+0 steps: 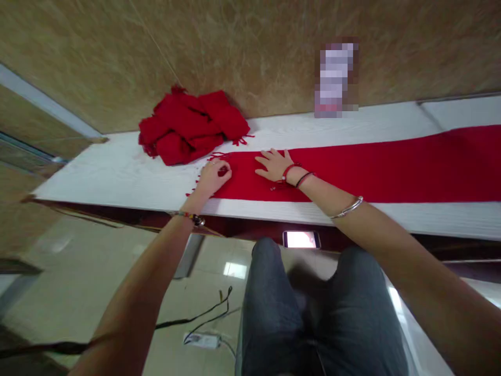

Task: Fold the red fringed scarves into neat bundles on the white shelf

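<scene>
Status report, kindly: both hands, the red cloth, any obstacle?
Right hand spread on laid-out red cloth; left hand curled at its fringed end. Crumpled red fabric behind, clear of both hands.

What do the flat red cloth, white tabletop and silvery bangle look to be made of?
Flat red cloth: matte, soft-looking textile, going by its fringed end and lack of shine; fibre can't be told.
White tabletop: probably wood or wood-look laminate, pale finish; faint grain-like streaks.
Silvery bangle: likely polished metal, from its bright highlights.
</scene>
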